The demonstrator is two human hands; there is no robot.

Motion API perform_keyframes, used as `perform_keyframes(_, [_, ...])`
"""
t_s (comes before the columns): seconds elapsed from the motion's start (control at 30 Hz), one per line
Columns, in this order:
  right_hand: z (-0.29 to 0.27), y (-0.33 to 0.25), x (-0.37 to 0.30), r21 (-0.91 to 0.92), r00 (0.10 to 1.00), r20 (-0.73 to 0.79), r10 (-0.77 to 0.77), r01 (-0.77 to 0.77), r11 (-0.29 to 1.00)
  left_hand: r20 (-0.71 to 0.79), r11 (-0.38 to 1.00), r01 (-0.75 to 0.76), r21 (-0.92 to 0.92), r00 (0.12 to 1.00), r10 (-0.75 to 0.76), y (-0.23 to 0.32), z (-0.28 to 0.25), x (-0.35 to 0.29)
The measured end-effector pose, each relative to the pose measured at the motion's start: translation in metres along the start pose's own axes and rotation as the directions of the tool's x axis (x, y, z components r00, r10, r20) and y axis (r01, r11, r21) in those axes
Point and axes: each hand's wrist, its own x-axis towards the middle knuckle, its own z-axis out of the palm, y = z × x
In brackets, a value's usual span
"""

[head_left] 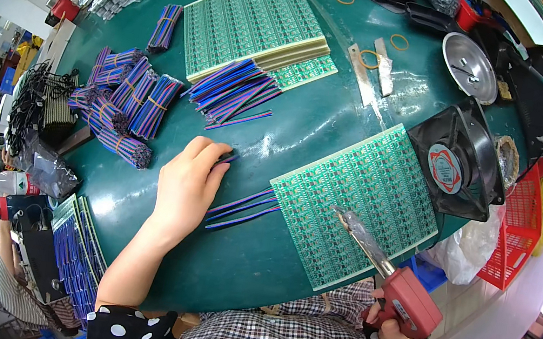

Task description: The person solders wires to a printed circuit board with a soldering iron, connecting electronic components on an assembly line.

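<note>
I have the left hand (188, 178) pinching a wire (230, 159) between thumb and fingers, left of the near board (351, 207) on the worktop (242, 264). The right hand (395, 337), at near right, is wrapped round the red gun (412, 304), its tip over the board; whether they touch, I cannot tell. Three wires (235, 220) meet the board's left edge. At far right I see a bowl (455, 51) with small dark bits (469, 76) inside; nearer, a red crate (524, 227), its contents unclear to me. Loose wires (236, 89) lie right of banded bundles (131, 96)
</note>
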Motion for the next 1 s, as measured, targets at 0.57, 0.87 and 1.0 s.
perform_keyframes(0.57, [0.013, -0.008, -0.002, -0.14, 0.996, -0.031, -0.086, 0.081, 0.987, 0.363, 0.471, 0.492, -0.732, 0.867, -0.341, -0.031, -0.019, 0.017])
perform_keyframes(0.87, [0.013, -0.013, 0.002, -0.21, 0.995, 0.057, -0.084, 0.094, 0.973, 0.349, 0.457, 0.493, -0.74, 0.863, -0.366, -0.032, -0.022, 0.014])
perform_keyframes(1.0, [0.009, -0.01, -0.002, -0.089, 1.0, 0.004, -0.002, 0.002, 0.996, 0.35, 0.44, 0.503, -0.744, 0.855, -0.384, -0.032, -0.019, 0.012])
